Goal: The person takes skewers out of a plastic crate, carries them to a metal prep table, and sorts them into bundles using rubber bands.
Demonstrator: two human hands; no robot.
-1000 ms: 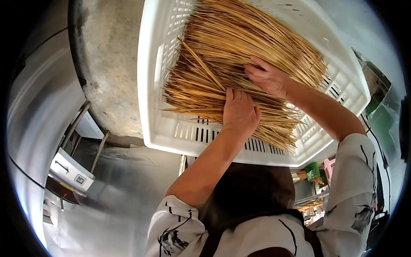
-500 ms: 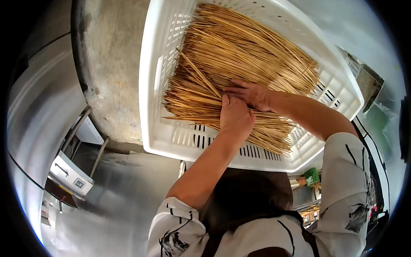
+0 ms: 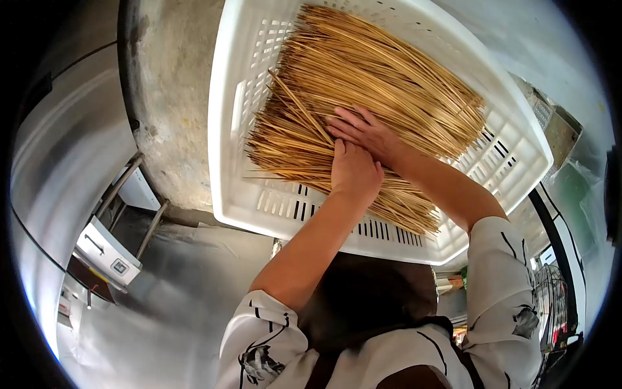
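A large pile of thin wooden sticks (image 3: 389, 71) lies in a white slotted plastic basket (image 3: 223, 129). My left hand (image 3: 355, 170) rests on the lower part of the pile, its fingers bent together over the sticks; what they hold, if anything, is hidden. Right beside it, my right hand (image 3: 364, 135) lies on the sticks with its fingers stretched out and apart, its lower edge against my left hand. A few sticks lie at a slant across the others, their ends near the left fingertips.
Left of the basket is a worn concrete surface (image 3: 178, 117). A white box with a handle (image 3: 109, 253) and metal bars stand at the lower left. At the right edge are a metal container (image 3: 558, 133) and a wire rack (image 3: 552, 298).
My right hand has moved left across the sticks to meet my left hand, and its forearm has swung down and left. My left hand has shifted slightly left.
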